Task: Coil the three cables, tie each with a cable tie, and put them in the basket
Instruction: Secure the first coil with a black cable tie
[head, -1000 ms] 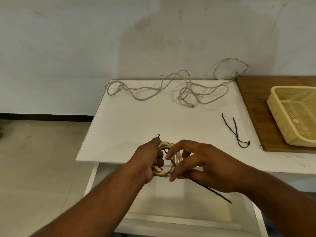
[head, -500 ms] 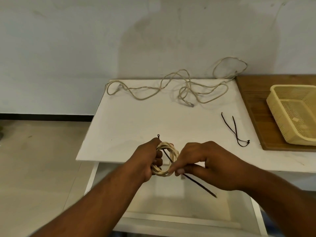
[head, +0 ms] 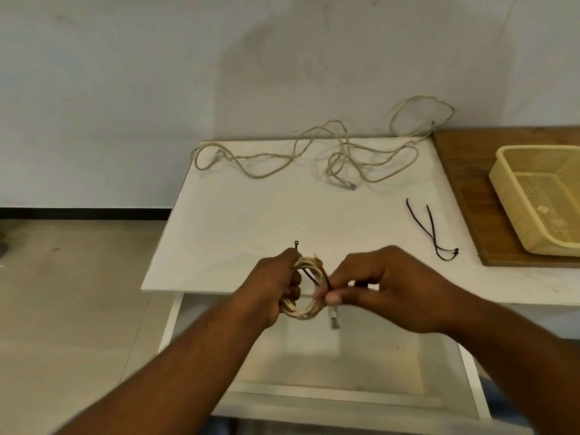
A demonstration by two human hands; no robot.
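My left hand (head: 276, 285) grips a small coil of beige cable (head: 306, 310) just in front of the white table's near edge. A black cable tie (head: 310, 276) crosses the coil; its head pokes up above my left fingers. My right hand (head: 381, 288) pinches the tie's tail at the coil's right side. A plug end (head: 334, 320) of the cable dangles below the coil. Loose beige cables (head: 342, 152) sprawl across the back of the table. Two more black ties (head: 434, 232) lie at the right. The yellow basket (head: 514, 196) stands on the wooden board.
The white table (head: 251, 221) has an open shelf below its front edge. A wooden board (head: 464, 171) covers the surface to the right. One cable loop (head: 420, 116) leans against the grey wall. Tiled floor lies to the left.
My right hand has closed and drawn the tie's tail in toward the coil, so the long tail no longer sticks out below it. The cable's plug end now hangs beneath the coil.
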